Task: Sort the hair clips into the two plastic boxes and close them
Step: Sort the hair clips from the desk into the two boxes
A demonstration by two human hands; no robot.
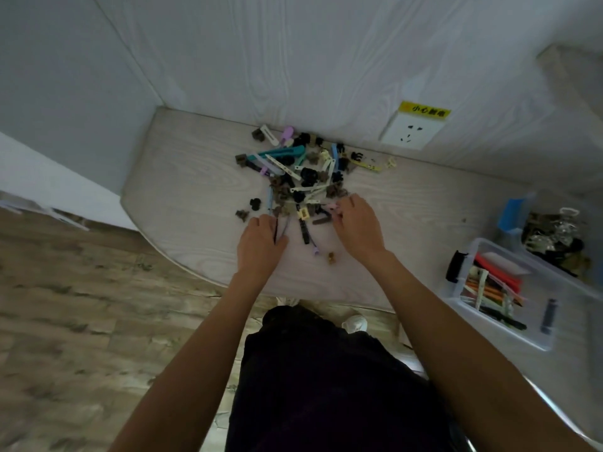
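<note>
While most hair clips (303, 172) lie heaped just beyond both hands' fingers, sorting looks partly done: the left hand (261, 238) pinches thin dark clips, the right hand (357, 223) curls onto a pink one; both plastic boxes (489, 288), far right, stand open.

Dim, flat indoor light w/ a cool cast; source can't be placed. Shadows soft, faint, close under the clip pile (303, 177). Wide-angle bend strong: wall (293, 53) and worktop (182, 177) edges bow. Floor (65, 321) at left smeared, prob. motion blur. Right-hand boxes (499, 288) soft. No glare.
</note>
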